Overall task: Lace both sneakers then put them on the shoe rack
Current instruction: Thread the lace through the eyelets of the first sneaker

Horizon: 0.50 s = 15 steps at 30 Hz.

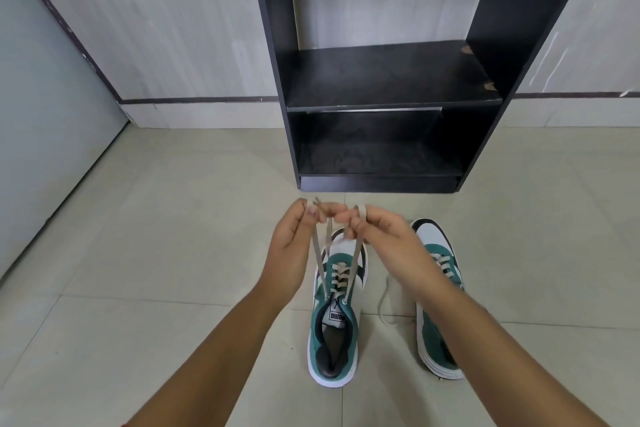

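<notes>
Two green and white sneakers stand on the tiled floor, toes pointing at the rack. The left sneaker (pixel 335 329) is laced up to its top eyelets. Its two beige lace ends (pixel 321 253) run up, taut, to my hands above the toe. My left hand (pixel 294 246) pinches one lace end and my right hand (pixel 377 236) pinches the other, fingertips almost touching. The right sneaker (pixel 437 305) lies partly under my right forearm, with a loose lace (pixel 387 302) trailing on the floor beside it. The black shoe rack (pixel 391 80) stands just beyond, against the wall.
The rack has three open shelves with nothing on them. A grey door (pixel 45 135) is at the left. Pale floor tiles (pixel 173 253) spread around the sneakers and the wall runs behind the rack.
</notes>
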{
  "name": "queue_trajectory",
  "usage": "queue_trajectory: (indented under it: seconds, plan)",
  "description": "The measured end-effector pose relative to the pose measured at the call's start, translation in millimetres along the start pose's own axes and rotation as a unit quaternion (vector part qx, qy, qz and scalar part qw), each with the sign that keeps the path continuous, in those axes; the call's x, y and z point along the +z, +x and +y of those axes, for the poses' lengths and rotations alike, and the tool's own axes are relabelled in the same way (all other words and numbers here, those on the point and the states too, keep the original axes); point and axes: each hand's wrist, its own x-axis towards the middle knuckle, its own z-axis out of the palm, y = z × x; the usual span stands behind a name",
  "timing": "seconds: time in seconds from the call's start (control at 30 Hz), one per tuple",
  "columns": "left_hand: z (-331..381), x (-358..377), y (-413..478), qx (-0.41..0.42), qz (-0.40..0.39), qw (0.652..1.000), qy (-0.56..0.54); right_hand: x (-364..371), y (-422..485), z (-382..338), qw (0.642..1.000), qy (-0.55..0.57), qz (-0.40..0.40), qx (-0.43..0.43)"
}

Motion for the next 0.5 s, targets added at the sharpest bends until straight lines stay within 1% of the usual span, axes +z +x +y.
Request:
queue_trajectory:
  seconds: [0.07, 0.1, 0.17, 0.23, 0.27, 0.33, 0.4, 0.43, 0.47, 0.5]
  plan:
    - [3.3, -4.8, 8.5, 0.013, 0.011, 1.0, 0.001, -4.6, 7.4, -16.5, 0.999, -0.017, 0.013, -0.03]
    - [2.6, -7.3, 12.0, 0.0, 0.007, 1.0, 0.008, -6.4, 11.7, -20.8, 0.999, -0.014, 0.009, -0.034]
    - [-4.5, -10.4, 16.5, -0.065, -0.008, 0.997, 0.036, -7.6, 17.3, -20.9, 1.0, -0.008, -0.012, -0.008]
    - [-16.8, -9.0, 15.1, -0.172, 0.005, 0.981, 0.09, -8.6, 21.9, -1.0, 0.998, -0.028, -0.015, 0.061]
    - [-25.9, -8.9, 11.3, -0.226, 0.025, 0.966, 0.127, -8.4, 23.2, 13.9, 0.993, -0.05, -0.002, 0.109]
    - [-49.2, -11.6, -2.5, -0.302, 0.053, 0.931, 0.197, -9.0, 18.8, 52.9, 0.97, -0.108, 0.047, 0.214]
    - [-73.6, -13.6, -22.6, -0.355, 0.023, 0.902, 0.244, -9.3, 7.3, 92.2, 0.941, -0.137, 0.088, 0.296]
    - [-83.5, -13.0, -32.1, -0.37, -0.001, 0.894, 0.251, -10.2, 1.0, 107.9, 0.933, -0.13, 0.086, 0.323]
    - [-90.8, -11.0, -40.1, -0.373, -0.017, 0.894, 0.249, -9.5, -6.9, 115.6, 0.929, -0.108, 0.077, 0.345]
    - [-94.8, -8.0, -46.0, -0.365, -0.016, 0.898, 0.244, -8.1, -13.0, 119.8, 0.928, -0.079, 0.074, 0.357]
